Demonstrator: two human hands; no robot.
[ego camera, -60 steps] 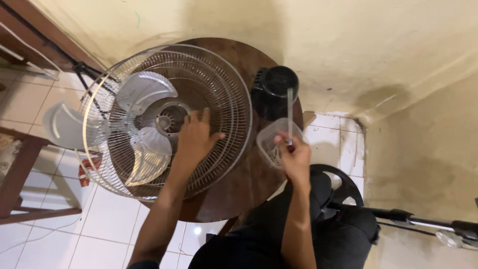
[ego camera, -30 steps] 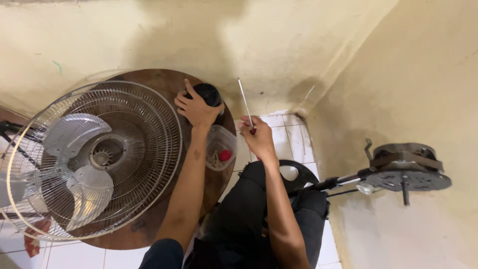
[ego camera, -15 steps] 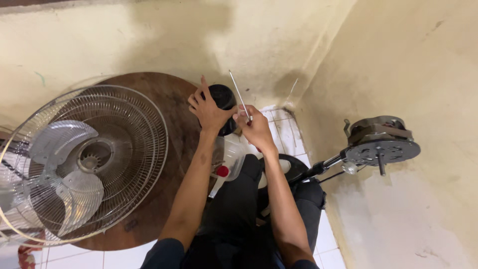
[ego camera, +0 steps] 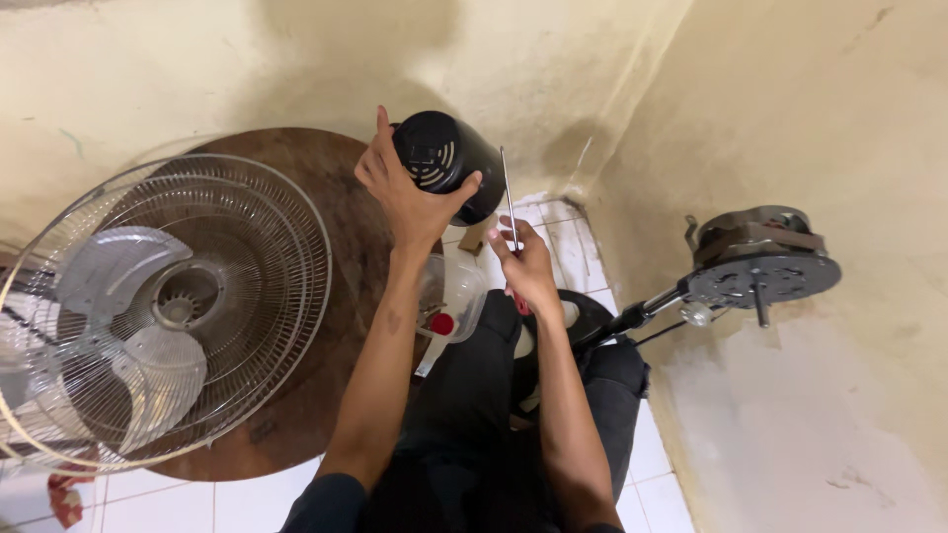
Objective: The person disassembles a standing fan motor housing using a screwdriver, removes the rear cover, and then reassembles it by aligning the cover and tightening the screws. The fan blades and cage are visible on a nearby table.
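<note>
My left hand point(ego camera: 405, 192) grips a black vented fan motor cover point(ego camera: 449, 163) and holds it up in front of the wall. My right hand point(ego camera: 526, 266) holds a screwdriver point(ego camera: 510, 212) with a red handle, its metal shaft pointing up beside the cover. Below my hands a clear plastic container point(ego camera: 452, 301) with a red piece inside rests at the edge of the round brown table point(ego camera: 326, 207). A bare fan motor point(ego camera: 760, 262) on its pole sticks out at the right, near the wall.
A wire fan guard point(ego camera: 163, 306) with translucent blades point(ego camera: 118, 266) lies on the table at the left. A black fan base point(ego camera: 583, 321) stands on the white tiled floor by my legs. Cream walls meet in a corner ahead.
My left hand left the fan guard, took hold of the black motor cover and lifted it off the table. The view has swung right, showing the motor on its pole.
</note>
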